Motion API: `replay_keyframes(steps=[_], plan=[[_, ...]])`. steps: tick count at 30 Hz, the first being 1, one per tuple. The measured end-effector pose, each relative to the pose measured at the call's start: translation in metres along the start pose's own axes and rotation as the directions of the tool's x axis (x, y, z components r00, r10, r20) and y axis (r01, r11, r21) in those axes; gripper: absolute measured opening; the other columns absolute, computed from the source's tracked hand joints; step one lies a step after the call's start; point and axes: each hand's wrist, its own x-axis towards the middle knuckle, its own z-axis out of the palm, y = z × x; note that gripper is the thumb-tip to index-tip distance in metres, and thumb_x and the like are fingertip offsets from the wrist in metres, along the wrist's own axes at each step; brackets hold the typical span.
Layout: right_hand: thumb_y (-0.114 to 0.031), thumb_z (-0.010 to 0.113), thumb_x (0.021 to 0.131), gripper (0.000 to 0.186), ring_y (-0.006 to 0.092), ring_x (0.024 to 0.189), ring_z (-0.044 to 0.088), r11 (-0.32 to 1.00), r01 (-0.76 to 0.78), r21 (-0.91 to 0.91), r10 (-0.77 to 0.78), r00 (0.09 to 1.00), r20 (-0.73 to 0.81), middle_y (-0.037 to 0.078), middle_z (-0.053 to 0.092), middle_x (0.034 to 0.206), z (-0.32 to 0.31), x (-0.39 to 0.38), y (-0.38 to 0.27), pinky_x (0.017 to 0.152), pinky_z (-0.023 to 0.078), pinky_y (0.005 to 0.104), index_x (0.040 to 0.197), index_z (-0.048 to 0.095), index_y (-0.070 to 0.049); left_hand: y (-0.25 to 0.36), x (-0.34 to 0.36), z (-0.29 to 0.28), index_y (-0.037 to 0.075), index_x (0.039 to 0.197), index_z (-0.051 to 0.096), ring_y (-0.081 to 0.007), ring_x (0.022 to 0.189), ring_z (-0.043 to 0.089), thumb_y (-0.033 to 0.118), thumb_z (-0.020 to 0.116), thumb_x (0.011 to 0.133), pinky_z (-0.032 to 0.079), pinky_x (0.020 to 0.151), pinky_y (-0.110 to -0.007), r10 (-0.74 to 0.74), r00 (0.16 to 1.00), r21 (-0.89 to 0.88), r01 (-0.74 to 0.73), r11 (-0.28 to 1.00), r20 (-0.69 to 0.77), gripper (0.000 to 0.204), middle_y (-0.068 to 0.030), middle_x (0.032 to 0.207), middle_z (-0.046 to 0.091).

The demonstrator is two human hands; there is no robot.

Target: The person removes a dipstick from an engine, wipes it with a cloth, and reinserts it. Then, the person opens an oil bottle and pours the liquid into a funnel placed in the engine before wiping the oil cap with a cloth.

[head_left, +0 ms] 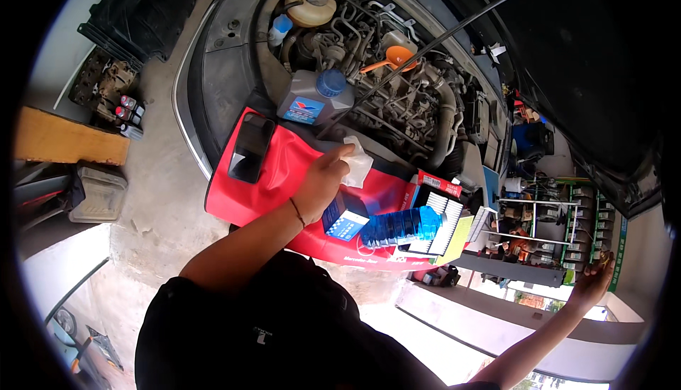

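My left hand (325, 188) is closed on a crumpled white tissue (358, 164), over the red fender cover (291, 166) on the car's front edge. A black phone (252, 147) lies on the cover to the left of this hand. Behind it stands a grey oil jug (316, 99) with a blue cap. Nearer to me are a blue and white box (345, 218) and a clear bottle of blue liquid (401, 227) on its side. Far off to the right, my right hand (592, 283) is raised away from the car; its fingers are too small and blurred to read.
An orange funnel (399, 57) sits in the open engine bay, below a slanting hood prop rod (489, 13). Pleated filters (445, 221) lie at the cover's right end. Shelving with parts (546, 227) stands right; several small bottles (129, 113) stand on the floor at left.
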Motion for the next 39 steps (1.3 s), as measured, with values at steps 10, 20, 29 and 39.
replay_keyframes(steps=[10,20,29,39], plan=[[-0.024,0.049,0.104,0.033,0.0082,0.070,0.041,0.966,-0.130,0.224,0.058,0.952,0.300,0.000,0.053,0.090,-0.093,-0.057,0.037,0.060,0.037,0.0227,0.126,0.053,0.000,-0.019,-0.124,-0.009,0.002,0.143,0.043,-0.0121,0.106,0.059,0.001,0.046,0.100,0.045,0.094,-0.026,0.527,0.845,0.203,-0.502,0.840,-0.092,0.043,-0.0070,0.117,0.063],[-0.025,0.051,0.103,0.038,0.0081,0.068,0.037,0.907,-0.259,0.331,0.079,0.878,0.472,0.001,0.045,0.082,-0.055,-0.080,0.056,0.059,0.034,0.0233,0.130,0.050,0.001,-0.024,-0.245,-0.036,0.001,0.135,0.051,-0.0126,0.107,0.057,-0.011,0.041,0.091,0.045,0.091,-0.024,0.709,0.663,0.366,-0.614,0.699,-0.240,0.047,-0.0092,0.121,0.061],[-0.022,0.052,0.103,0.035,0.0096,0.068,0.037,0.806,-0.371,0.462,-0.004,0.777,0.630,0.002,0.046,0.085,0.020,-0.122,0.026,0.061,0.034,0.0246,0.129,0.051,0.000,-0.039,-0.324,-0.107,-0.003,0.118,0.064,-0.0222,0.101,0.062,-0.004,0.043,0.087,0.050,0.089,-0.032,0.257,0.876,0.040,-0.264,0.964,-0.408,0.037,-0.0119,0.112,0.065],[-0.026,0.058,0.099,0.032,0.0109,0.071,0.046,0.748,-0.496,0.442,-0.068,0.605,0.793,0.005,0.058,0.103,0.183,-0.308,-0.032,0.060,0.039,0.0257,0.122,0.053,-0.005,0.029,-0.398,-0.086,-0.002,0.123,0.061,-0.0137,0.112,0.057,0.028,0.059,0.099,0.043,0.099,-0.028,0.531,0.823,-0.169,-0.564,0.809,-0.205,0.039,-0.0066,0.117,0.065]])
